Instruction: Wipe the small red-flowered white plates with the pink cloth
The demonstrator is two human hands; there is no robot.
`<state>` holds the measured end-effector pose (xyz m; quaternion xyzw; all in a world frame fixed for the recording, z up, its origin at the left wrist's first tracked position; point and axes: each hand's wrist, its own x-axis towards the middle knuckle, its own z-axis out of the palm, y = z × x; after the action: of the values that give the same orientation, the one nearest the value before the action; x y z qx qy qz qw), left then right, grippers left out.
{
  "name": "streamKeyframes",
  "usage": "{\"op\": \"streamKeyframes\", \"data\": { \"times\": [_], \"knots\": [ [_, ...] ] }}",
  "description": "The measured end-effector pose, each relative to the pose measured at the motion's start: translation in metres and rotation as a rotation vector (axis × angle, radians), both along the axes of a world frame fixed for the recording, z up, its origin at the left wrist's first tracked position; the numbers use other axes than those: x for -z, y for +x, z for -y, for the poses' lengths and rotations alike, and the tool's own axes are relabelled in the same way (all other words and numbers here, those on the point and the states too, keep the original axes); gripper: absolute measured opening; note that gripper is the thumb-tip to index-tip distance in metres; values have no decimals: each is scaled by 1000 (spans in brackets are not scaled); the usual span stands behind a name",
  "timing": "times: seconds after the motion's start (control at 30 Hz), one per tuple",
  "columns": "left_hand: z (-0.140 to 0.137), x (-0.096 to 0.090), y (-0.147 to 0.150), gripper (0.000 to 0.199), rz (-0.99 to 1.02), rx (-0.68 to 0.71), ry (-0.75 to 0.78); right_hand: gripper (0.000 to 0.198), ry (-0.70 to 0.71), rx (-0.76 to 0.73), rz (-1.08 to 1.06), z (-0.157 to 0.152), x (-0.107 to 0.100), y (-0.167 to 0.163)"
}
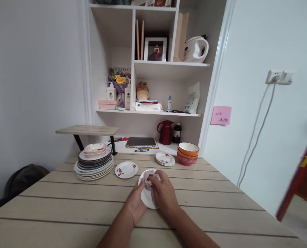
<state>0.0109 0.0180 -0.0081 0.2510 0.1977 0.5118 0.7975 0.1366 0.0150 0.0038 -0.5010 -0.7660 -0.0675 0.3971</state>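
A small white plate (147, 199) is tilted up above the near middle of the table. My left hand (136, 202) grips its left edge, thumb on the face. My right hand (166, 193) presses a crumpled pale cloth (148, 182) onto the plate's face, its fingers closed over the cloth. Part of the plate is hidden behind my right hand. Just beyond, to the left, a white plate with red flowers (126, 170) lies flat. Farther back on the right sits a short stack of small floral plates (165, 158).
A tall stack of plates (93, 168) with small dishes on top stands at the left, by a raised wooden shelf (87, 130). Stacked orange and red bowls (188, 153) are at the back right. Behind are a red jug (166, 132), glasses (141, 150) and a laptop (141, 142).
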Motion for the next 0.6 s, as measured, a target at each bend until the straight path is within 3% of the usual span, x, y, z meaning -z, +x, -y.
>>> {"op": "streamKeyframes", "data": {
  "times": [0.17,0.33,0.47,0.6],
  "knots": [
    [-4,3,1,42,36,-26,-43,37,-38,117,51,-4,2,12],
    [-4,1,-3,38,21,-7,-47,37,-125,14,23,10,6,0],
    [-1,-3,-4,33,40,-8,-68,39,-68,-73,52,7,3,-11],
    [-1,-2,-1,41,59,17,-62,40,-24,44,20,-7,0,2]
  ]
}}
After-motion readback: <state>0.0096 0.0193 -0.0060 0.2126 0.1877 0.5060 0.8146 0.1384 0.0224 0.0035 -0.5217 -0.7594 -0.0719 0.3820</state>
